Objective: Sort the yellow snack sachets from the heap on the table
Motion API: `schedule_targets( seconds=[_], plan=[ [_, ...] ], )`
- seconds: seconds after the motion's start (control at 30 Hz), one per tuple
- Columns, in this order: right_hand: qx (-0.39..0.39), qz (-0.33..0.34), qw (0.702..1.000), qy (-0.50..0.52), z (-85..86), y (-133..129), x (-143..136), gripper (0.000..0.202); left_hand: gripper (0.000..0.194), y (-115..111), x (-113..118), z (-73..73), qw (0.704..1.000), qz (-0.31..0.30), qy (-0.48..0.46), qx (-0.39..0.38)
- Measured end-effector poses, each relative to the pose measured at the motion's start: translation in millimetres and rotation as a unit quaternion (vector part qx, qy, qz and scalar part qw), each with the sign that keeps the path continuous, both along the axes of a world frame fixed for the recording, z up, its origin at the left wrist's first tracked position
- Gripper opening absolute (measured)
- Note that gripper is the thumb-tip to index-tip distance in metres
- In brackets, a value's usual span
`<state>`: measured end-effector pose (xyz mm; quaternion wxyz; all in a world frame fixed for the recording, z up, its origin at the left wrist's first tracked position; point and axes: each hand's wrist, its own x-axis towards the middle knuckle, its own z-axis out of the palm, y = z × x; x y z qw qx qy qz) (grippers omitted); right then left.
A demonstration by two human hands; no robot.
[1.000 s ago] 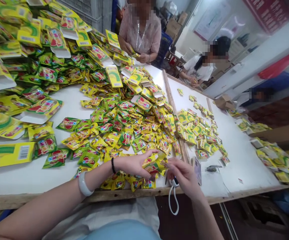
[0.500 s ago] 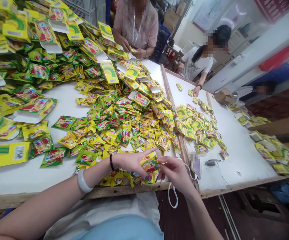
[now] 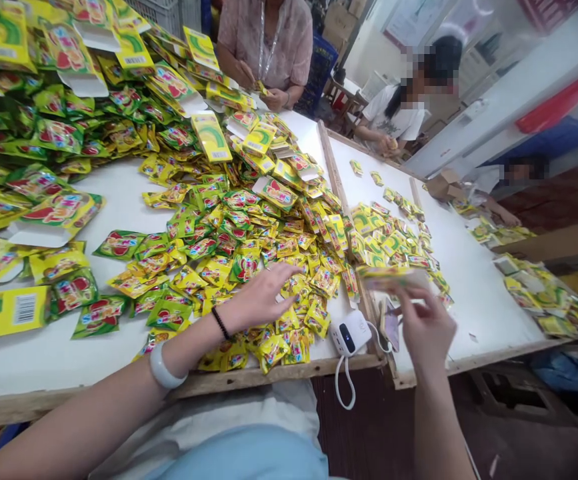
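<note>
Landmark: white device (image 3: 351, 333), set at the table's near edge; trails a white loop (image 3: 345, 383) over that edge.
Right hand (image 3: 429, 323): to the right of the white device; pinches a box between thumb and fingers at its right end.
Yellow box (image 3: 386, 276), blurred: held beyond the white device and a little to its right.
Left hand (image 3: 259, 299): left of the white device, fingers spread; over the sachets (image 3: 243, 267), contact impossible to tell. Wears a black bracelet (image 3: 221, 323) and a pale bangle (image 3: 165, 367) at wrist and forearm.
Sachets, yellow and green: heaped left of the white device and beyond.
Packed-looking small boxes (image 3: 393, 241): beyond the white device, across a wooden strip (image 3: 335, 175).
Co-worker in pink top (image 3: 291, 50): farther beyond the white device.
</note>
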<state>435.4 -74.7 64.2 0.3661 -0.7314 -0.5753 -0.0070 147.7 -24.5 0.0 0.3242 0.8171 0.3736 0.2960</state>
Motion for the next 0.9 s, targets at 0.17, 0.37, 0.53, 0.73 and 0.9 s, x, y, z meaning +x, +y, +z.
schedule_targets(
  seconds=[0.17,0.37,0.53,0.73,0.9],
  plan=[
    [-0.004,0.099,0.984,-0.147,-27.2,35,6,0.04,0.054,13,-2,-18.3,0.956,0.116,0.241,0.121],
    [-0.152,0.235,0.944,-0.174,-80.6,48,-46,0.038,0.053,18,-6,-25.9,0.958,0.097,0.242,0.123],
    [-0.161,0.231,0.946,-0.159,-64.1,41,-38,0.025,0.023,23,-9,-24.2,0.969,0.065,0.216,0.101],
    [-0.125,0.195,0.963,-0.136,-42.1,33,-55,0.032,0.023,35,-13,-21.8,0.979,0.068,0.176,0.071],
    [-0.131,0.228,0.954,-0.144,-49.6,27,-81,0.026,0.035,34,-20,-15.1,0.985,0.137,-0.081,-0.068]
  ],
)
